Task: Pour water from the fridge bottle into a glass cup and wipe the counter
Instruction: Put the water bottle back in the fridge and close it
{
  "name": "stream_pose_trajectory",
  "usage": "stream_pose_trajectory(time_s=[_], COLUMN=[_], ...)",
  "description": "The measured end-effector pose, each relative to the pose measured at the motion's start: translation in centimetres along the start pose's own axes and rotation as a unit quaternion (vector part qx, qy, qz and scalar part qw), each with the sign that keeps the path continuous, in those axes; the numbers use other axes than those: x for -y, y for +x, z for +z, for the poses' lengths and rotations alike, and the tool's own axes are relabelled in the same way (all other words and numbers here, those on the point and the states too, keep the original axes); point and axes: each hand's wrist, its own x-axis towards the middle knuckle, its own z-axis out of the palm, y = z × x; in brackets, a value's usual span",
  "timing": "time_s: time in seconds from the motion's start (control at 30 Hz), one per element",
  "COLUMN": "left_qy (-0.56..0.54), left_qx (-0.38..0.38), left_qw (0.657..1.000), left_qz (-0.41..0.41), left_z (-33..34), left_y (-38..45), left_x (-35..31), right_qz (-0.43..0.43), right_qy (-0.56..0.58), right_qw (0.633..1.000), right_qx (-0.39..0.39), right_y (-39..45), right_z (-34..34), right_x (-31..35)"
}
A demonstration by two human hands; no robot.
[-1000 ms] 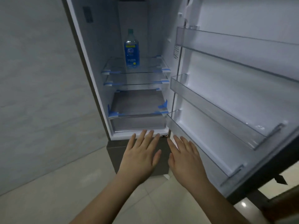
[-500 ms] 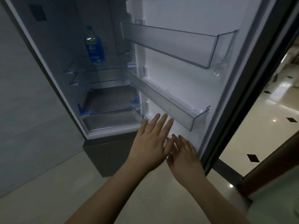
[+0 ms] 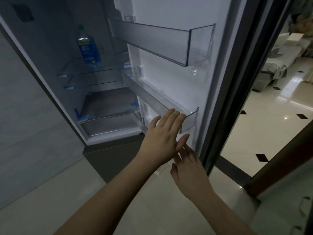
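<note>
Nearest, the right hand (image 3: 189,168) hangs low with fingers straight and spread, holding nothing. Just above and partly over it, the left hand (image 3: 162,141) is flat and wide, its fingertips in front of the clear plastic lower door bin (image 3: 157,100); whether they touch it I cannot tell. Above that bin sits a clear plastic upper door bin (image 3: 152,41). Far up and left of both hands, well apart, the clear blue-labelled plastic water bottle (image 3: 88,46) stands upright, cap upward, on a glass fridge shelf (image 3: 79,70), with open space before it.
</note>
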Motion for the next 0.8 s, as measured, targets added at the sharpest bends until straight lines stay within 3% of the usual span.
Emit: stream_pose_trajectory(time_s=[0.17, 0.4, 0.57, 0.8], left_qy=[0.002, -0.018, -0.034, -0.007], left_qx=[-0.006, -0.008, -0.03, -0.029], left_qw=[1.0, 0.998, 0.994, 0.983], left_qz=[-0.017, -0.06, -0.104, -0.179], left_z=[-0.7, -2.5, -3.7, -5.4], left_y=[-1.9, -5.0, -6.8, -9.4], left_x=[1.5, 4.0, 5.8, 9.3], right_qz=[-0.027, -0.028, -0.048, -0.149], right_qy=[0.046, 0.066, 0.081, 0.092], right_qw=[0.997, 0.963, 0.967, 0.952], right_qx=[-0.064, -0.259, -0.238, -0.251], right_y=[-1.2, 0.1, 2.2, 3.3], right_z=[-2.4, -8.1, -7.9, -5.8], right_x=[-0.3, -0.4, 0.8, 5.2])
